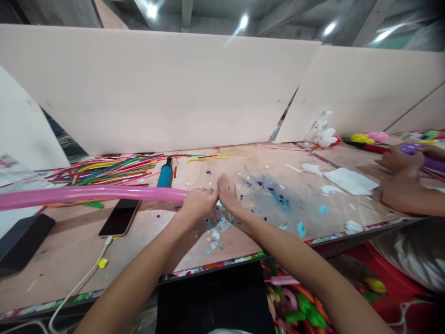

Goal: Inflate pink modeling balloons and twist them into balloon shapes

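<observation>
A long inflated pink modelling balloon (104, 193) stretches in from the left edge, above the table. Its right end goes into my left hand (200, 202), whose fingers are wrapped round it. Right beside that, my right hand (228, 194) is closed with its fingers together, touching or almost touching the left. Whatever it pinches is hidden by the fingers. Behind the balloon stands a blue hand pump (165, 175) with a black nozzle. Uninflated balloons (114, 169) in many colours lie in a pile at the back left.
A phone (120, 217) with a white cable (83, 278) and a black block (24, 243) lie at left. White paper (351, 181) and a bottle (320, 125) are at right. A co-worker's hands (403, 162) hold a purple balloon. Below the edge, a red container (389, 266) and balloons (306, 308).
</observation>
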{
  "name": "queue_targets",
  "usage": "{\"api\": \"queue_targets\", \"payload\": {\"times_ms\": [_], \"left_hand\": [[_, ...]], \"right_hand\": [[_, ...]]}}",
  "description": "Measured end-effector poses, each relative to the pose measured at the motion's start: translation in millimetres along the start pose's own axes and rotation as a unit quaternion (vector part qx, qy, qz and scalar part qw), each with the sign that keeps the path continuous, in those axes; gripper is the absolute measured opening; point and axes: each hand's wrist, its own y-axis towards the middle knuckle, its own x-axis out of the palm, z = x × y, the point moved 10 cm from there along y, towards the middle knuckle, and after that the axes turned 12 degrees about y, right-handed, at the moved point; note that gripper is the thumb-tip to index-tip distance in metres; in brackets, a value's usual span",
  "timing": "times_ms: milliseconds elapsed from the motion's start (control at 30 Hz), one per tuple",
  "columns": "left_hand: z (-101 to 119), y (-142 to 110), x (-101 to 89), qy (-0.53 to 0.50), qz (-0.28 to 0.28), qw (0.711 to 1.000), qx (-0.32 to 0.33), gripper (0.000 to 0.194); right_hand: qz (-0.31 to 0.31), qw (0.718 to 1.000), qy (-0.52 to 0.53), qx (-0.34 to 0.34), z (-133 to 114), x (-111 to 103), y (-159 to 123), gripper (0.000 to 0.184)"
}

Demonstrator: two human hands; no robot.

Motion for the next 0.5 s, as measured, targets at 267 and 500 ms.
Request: {"api": "queue_targets", "payload": {"times_ms": [267,500], "left_hand": [[-30,-6,5.9,-0.021,0.006,0.998,-0.064,0.043],[-56,-14,-2.1,-0.002,0.037,0.992,-0.124,0.041]], "right_hand": [[-0.139,0.989,0.032,0.044,3,16,8,0.055],[-0.298,0.947,0.043,0.116,2,19,2,0.043]]}}
